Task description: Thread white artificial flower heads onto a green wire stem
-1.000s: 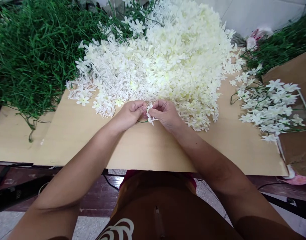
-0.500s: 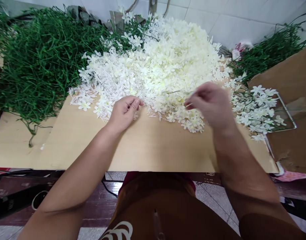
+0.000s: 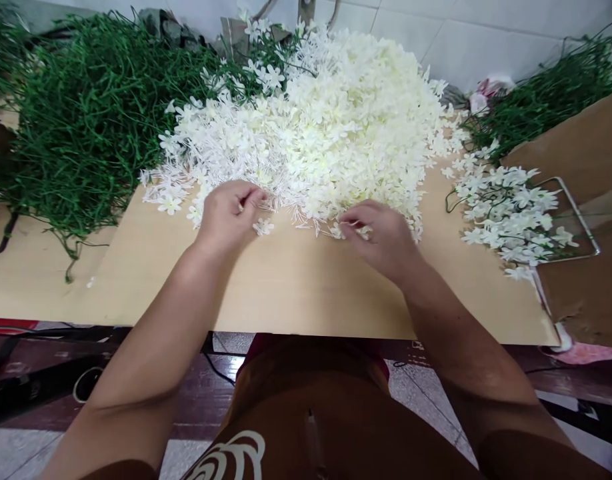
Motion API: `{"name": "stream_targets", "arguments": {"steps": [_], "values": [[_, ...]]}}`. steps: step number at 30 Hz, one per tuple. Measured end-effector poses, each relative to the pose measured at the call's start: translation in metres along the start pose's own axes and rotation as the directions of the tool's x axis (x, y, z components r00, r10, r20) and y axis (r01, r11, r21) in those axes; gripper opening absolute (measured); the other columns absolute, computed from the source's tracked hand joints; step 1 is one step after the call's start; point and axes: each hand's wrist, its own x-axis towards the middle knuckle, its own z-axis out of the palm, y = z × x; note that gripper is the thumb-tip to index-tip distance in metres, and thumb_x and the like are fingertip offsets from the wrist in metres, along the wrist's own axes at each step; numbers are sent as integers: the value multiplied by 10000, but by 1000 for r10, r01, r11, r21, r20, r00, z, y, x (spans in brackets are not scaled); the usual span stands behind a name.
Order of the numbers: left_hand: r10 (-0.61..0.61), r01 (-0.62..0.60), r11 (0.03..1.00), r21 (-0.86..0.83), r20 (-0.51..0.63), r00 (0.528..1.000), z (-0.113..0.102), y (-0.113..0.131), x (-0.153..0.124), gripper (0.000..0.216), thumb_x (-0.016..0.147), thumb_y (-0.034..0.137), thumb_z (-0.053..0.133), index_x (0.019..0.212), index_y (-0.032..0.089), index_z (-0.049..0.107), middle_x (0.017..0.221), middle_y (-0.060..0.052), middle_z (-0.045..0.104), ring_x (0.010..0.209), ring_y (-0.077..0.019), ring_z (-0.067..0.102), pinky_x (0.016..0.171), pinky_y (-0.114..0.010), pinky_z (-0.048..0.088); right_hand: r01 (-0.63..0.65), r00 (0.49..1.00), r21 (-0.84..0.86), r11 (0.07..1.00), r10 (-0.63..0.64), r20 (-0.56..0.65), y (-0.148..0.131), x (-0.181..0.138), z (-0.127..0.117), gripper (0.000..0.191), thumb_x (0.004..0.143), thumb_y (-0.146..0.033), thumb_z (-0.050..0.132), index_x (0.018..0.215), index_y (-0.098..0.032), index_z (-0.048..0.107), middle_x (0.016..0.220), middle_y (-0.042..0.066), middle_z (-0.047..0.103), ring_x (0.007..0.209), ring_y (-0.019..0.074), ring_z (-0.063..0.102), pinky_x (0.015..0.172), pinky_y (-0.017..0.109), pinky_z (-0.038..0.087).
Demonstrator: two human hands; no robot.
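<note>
Left hand (image 3: 229, 215): fingers curled, pinching a small bloom at flower pile's (image 3: 326, 127) 7 o'clock edge.
Right hand (image 3: 381, 237): fingertips pinching blooms at 5 o'clock edge.

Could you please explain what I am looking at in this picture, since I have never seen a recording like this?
There is no machine here: a person wears a camera on the head, looking down at their own two bare hands. The left hand and right hand both reach into the near edge of a big heap of white artificial blossoms on a light wooden board. The fingers are curled among the blossoms; whether they grip one is hard to tell. Left lies a mass of green stems; right, blossoms already on stems rest beside brown cardboard.
</note>
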Motion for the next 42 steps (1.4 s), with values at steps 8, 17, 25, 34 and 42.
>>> {"name": "stream_targets", "arguments": {"steps": [8,17,25,34,42], "values": [[-84,86,996,4,-160,983,-11,-14,2,200,922,340,575,783,221,657,615,6,541,616,-155,514,630,-305,400,150,949,-512,846,22,314,-23,33,59,262,895,-54,464,964,-104,712,1030,193,693,998,301,560,831,412,409],[-54,57,997,53,-61,997,-1,-2,0,164,894,250,531,774,199,630,696,-17,610,725,-174,580,702,-312,441,9,999,-107,994,-3,52,0,40,41,89,857,-120,493,836,-192,539,813,59,634,753,186,525,714,325,408],[-75,79,995,66,-53,996,-1,-3,1,192,907,276,510,778,207,634,760,-43,669,757,-195,616,728,-338,470,-49,995,-24,999,46,-85,4,68,32,240,811,-13,410,827,-208,549,735,8,482,735,163,479,706,314,390],[-92,100,991,87,-92,992,-1,-8,2,205,893,291,506,759,211,638,774,-50,699,770,-203,621,737,-341,469,-64,992,-467,882,109,70,-25,110,66,278,862,-42,514,1091,-117,651,1118,151,584,1097,291,501,948,444,414],[-5,9,997,77,-52,999,5,-6,2,229,895,296,507,710,210,612,715,-49,635,740,-204,583,700,-330,434,106,992,-406,908,-71,100,12,86,53,186,796,-138,658,979,-154,632,989,133,574,1010,305,497,882,486,441]]}}
